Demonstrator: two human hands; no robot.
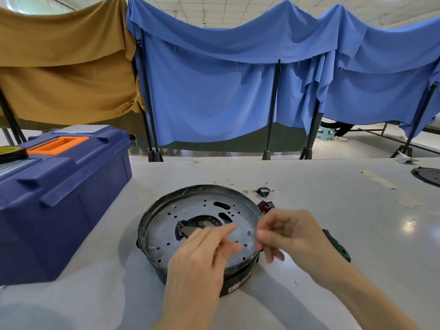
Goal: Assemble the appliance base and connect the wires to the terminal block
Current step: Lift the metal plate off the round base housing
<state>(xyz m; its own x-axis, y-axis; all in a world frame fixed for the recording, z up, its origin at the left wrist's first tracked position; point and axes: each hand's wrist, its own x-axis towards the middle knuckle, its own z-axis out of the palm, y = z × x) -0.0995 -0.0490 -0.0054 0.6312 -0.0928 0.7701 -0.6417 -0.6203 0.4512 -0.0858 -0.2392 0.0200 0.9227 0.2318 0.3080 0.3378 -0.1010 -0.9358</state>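
Note:
The round black appliance base (240, 279) stands on the table in front of me, with a grey perforated metal plate (190, 210) inside it. My left hand (202, 260) hovers over the plate's near side, fingers loosely straight and holding nothing. My right hand (290, 234) is at the base's right rim with its fingers curled and thumb and forefinger tips together; anything between them is too small to see. A red and black switch (265, 206) sits at the rim behind that hand. A small black terminal block (263, 191) with thin wires (234, 185) lies beyond the base.
A large blue toolbox (64, 198) with an orange handle fills the table's left side. A green-handled screwdriver (339, 247) lies on the table right of my right hand. Another round black part (427, 176) sits at the far right edge. Blue and brown cloth screens stand behind the table.

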